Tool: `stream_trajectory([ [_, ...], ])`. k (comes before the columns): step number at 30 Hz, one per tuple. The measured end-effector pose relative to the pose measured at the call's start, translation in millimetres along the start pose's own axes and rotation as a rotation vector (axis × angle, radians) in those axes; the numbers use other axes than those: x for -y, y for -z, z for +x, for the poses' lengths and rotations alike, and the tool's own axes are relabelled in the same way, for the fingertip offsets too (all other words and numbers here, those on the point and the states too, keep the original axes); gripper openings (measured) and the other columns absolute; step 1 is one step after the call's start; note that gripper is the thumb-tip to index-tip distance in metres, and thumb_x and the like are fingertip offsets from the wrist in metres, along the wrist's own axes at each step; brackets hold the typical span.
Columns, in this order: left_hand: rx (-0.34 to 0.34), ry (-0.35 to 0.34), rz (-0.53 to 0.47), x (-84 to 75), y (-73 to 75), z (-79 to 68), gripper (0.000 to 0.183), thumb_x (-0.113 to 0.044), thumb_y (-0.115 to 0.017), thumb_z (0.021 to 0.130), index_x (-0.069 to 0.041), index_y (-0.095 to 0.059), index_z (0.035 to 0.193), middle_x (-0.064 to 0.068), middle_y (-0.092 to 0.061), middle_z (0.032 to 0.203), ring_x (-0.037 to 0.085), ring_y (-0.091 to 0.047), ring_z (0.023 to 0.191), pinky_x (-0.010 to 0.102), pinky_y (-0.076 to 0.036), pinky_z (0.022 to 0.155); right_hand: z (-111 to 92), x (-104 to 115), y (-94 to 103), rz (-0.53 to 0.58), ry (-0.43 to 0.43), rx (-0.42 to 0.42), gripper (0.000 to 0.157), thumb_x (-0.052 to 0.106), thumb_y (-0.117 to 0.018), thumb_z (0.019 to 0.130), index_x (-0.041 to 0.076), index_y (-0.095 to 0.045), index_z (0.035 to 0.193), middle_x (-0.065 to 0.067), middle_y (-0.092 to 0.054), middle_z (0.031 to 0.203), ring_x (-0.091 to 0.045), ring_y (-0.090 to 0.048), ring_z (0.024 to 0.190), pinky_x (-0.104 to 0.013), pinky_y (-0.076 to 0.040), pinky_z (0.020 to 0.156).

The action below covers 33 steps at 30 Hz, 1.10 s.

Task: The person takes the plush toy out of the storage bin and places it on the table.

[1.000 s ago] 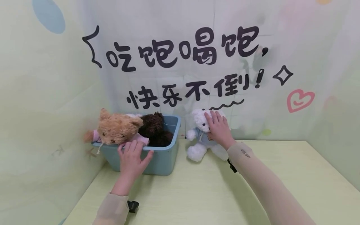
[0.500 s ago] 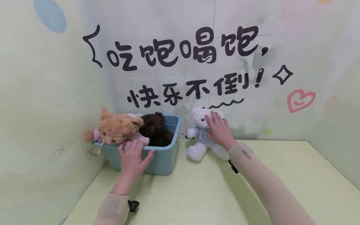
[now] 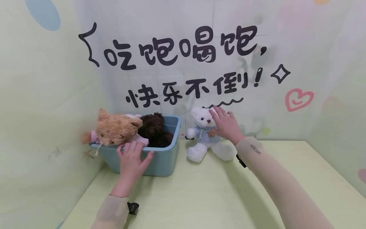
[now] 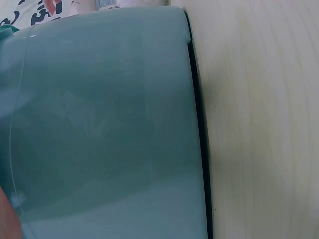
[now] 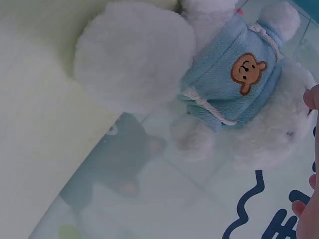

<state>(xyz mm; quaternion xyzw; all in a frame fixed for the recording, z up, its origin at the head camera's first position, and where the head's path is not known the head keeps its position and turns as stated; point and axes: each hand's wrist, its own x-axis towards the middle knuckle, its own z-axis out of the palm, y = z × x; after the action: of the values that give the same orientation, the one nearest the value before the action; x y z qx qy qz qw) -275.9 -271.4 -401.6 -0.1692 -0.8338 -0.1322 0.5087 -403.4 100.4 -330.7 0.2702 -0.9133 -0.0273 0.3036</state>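
My left hand (image 3: 132,160) holds the near rim of a blue plastic bin (image 3: 163,163), fingers bent over it and thumb along the outer wall. Inside sit a tan teddy bear (image 3: 115,128) in pink, leaning over the rim, and a dark brown plush (image 3: 152,125). To the right of the bin, a white teddy bear (image 3: 197,152) in a blue hoodie sits upright against the backdrop. My right hand (image 3: 227,125) is at the right side of its head, fingers extended and spread. In the right wrist view, the thumb (image 5: 313,97) is by the bear's face (image 5: 279,124) and the fingers stand apart from it.
A pale wood-grain table (image 3: 197,197) lies under everything. Behind it hangs a printed backdrop (image 3: 171,31) with black lettering, and printed side walls (image 3: 340,127) stand left and right. Some white plush (image 3: 132,116) shows at the back of the bin.
My right hand has come off the white bear's face and shifted slightly right and up, uncovering its muzzle and hoodie patch. The left hand keeps its place on the bin; the whole view shifts slightly.
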Motion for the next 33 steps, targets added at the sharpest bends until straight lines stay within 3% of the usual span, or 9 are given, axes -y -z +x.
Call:
stream_trajectory([
  [10,-0.004,-0.02,-0.006,1.3,1.2,3.5,0.06,-0.062,-0.038,0.095,-0.006,-0.057,0.095,0.012,-0.057,0.088,0.035,-0.046,0.083,0.062,-0.023,0.089,32.4,26.1,38.1,0.024,0.098,0.002,0.075,0.037,-0.068,0.085,0.009,-0.036,0.147,-0.017,-0.03,0.153,-0.034,-0.032,0.138,-0.056,-0.032,0.101],
  [15,-0.005,-0.015,-0.011,1.9,1.9,4.7,0.061,-0.063,-0.037,0.095,-0.006,-0.058,0.095,0.012,-0.057,0.089,0.034,-0.046,0.083,0.062,-0.023,0.089,57.4,57.2,56.9,0.056,0.27,-0.03,0.076,0.036,-0.068,0.087,0.009,-0.034,0.148,-0.016,-0.028,0.155,-0.033,-0.029,0.14,-0.053,-0.032,0.104],
  [20,0.014,-0.012,-0.003,3.3,2.5,5.1,0.063,-0.065,-0.035,0.095,-0.006,-0.058,0.096,0.011,-0.058,0.091,0.034,-0.047,0.084,0.062,-0.023,0.091,82.0,91.5,71.3,0.012,0.465,-0.059,0.077,0.04,-0.068,0.088,0.012,-0.033,0.15,-0.013,-0.028,0.156,-0.028,-0.028,0.142,-0.05,-0.03,0.107],
  [33,0.009,-0.015,0.007,4.1,8.5,2.9,0.061,-0.063,-0.036,0.095,-0.007,-0.061,0.095,0.011,-0.059,0.092,0.034,-0.049,0.086,0.062,-0.024,0.091,125.2,182.7,102.7,-0.148,0.754,-0.106,0.071,0.041,-0.057,0.094,0.02,-0.025,0.154,-0.003,-0.015,0.161,-0.019,-0.014,0.147,-0.043,-0.021,0.113],
])
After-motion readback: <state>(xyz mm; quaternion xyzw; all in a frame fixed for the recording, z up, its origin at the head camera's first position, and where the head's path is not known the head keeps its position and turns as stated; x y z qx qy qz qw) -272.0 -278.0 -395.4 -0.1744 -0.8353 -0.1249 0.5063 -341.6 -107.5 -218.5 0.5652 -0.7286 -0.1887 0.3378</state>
